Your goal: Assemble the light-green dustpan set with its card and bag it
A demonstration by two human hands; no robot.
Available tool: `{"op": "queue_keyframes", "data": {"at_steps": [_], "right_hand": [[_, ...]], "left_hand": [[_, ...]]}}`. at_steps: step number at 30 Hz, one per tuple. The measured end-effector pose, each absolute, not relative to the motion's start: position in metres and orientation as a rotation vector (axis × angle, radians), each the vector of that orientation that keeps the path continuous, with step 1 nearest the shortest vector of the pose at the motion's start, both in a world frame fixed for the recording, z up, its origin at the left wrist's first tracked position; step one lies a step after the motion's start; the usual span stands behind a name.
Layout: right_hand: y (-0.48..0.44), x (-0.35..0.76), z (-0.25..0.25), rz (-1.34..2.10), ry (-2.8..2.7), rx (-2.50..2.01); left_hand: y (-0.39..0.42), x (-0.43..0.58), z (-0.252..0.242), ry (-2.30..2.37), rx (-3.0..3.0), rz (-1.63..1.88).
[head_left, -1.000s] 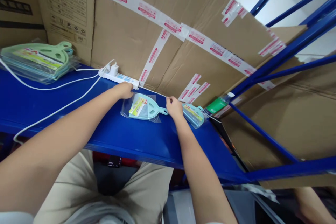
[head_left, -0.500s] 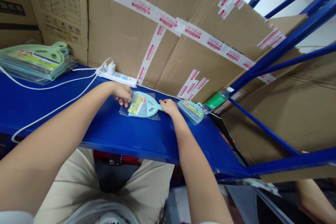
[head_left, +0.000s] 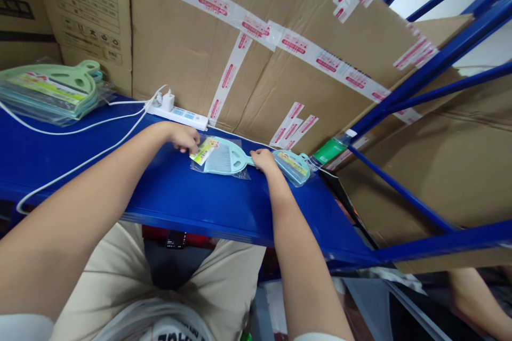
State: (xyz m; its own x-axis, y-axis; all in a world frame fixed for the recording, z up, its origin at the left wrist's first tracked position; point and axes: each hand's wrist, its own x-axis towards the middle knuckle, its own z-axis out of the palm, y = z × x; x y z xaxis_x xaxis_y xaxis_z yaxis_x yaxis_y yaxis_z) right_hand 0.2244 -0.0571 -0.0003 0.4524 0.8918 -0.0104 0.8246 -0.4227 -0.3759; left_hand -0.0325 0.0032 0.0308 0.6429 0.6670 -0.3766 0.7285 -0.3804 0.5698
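A light-blue dustpan with a small brush (head_left: 220, 161) lies on the blue shelf in a clear plastic bag (head_left: 242, 173). My right hand (head_left: 263, 160) is closed around its handle end. At the opposite end, my left hand (head_left: 184, 138) pinches the edge of a yellow-green label card (head_left: 205, 151), which sits askew over the dustpan's wide end. The left fingertips are partly hidden. Just right of my right hand lies another bagged blue dustpan set (head_left: 293, 166), with its own label.
A stack of bagged dustpans (head_left: 52, 90), green on top, lies at the left. White cables run to a power strip (head_left: 178, 114) along the cardboard wall (head_left: 180, 37). A green-labelled bottle (head_left: 331, 150) leans at the right near blue metal bars (head_left: 400, 192). Another person's arm (head_left: 478, 298) shows lower right.
The label card has shifted and turned relative to the dustpan, with my left fingers now at its edge. The dustpan and my right hand have moved slightly right.
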Motion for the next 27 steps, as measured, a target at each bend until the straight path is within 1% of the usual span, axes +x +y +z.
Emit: {"op": "queue_keyframes", "data": {"at_steps": [4, 8, 11, 14, 16, 20, 24, 27], "right_hand": [[-0.056, 0.246, 0.0, 0.257, -1.337, -2.416], [-0.056, 0.265, -0.001, 0.153, -1.24, -2.438], [-0.056, 0.267, -0.002, 0.151, -1.263, -2.459], [-0.057, 0.262, -0.002, 0.174, -1.334, -2.502], [-0.058, 0.258, -0.001, 0.177, -1.374, -2.519], [-0.06, 0.253, 0.001, 0.163, -1.411, -2.528], [-0.06, 0.251, 0.001, 0.163, -1.437, -2.508], [-0.059, 0.25, 0.002, 0.201, -1.428, -2.489]], "left_hand": [[0.017, -0.048, 0.032, 1.31, 2.279, -0.09], [0.03, -0.058, 0.033, 1.509, 2.402, -0.163], [0.034, -0.06, 0.034, 1.603, 2.39, -0.213], [0.032, -0.057, 0.034, 1.714, 2.461, -0.081], [0.03, -0.052, 0.031, 1.718, 2.514, 0.0], [0.025, -0.043, 0.026, 1.652, 2.499, -0.086], [0.019, -0.033, 0.022, 1.684, 2.556, 0.238], [0.012, -0.022, 0.017, 1.478, 2.587, 0.361]]}}
